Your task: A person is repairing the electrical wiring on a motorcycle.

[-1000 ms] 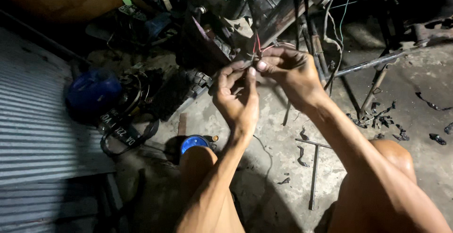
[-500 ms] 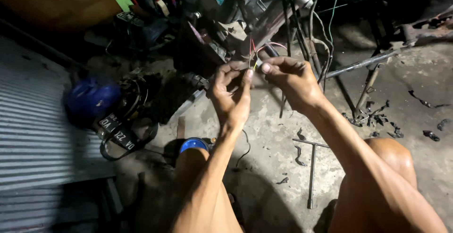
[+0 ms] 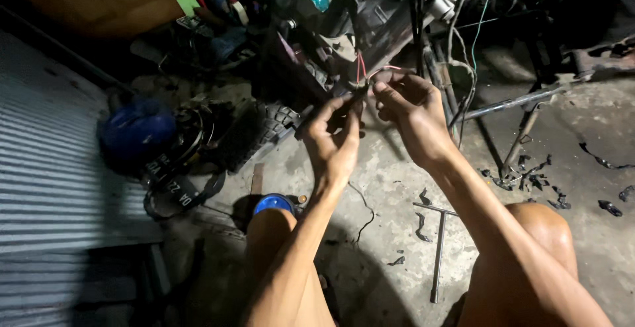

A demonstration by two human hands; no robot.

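I had both hands raised in front of me, close together, over the concrete floor (image 3: 397,188). The thin red and pale insulated wires (image 3: 362,69) ran down from the dark tangle of the machine frame (image 3: 390,29) above, so their long axis stood nearly upright, tilting slightly toward my right. Their lower ends came into the gap between my fingertips. My left hand (image 3: 334,138) pinched up at them from below and to the left, thumb and forefinger closed on the wire ends. My right hand (image 3: 410,112) sat just beside it, a little higher and nearer the frame, fingers curled onto the pale wire that looped over them. The hands nearly touched at the fingertips. A grey metal T-handled wrench (image 3: 436,247) lay well apart on the floor, between my knees.
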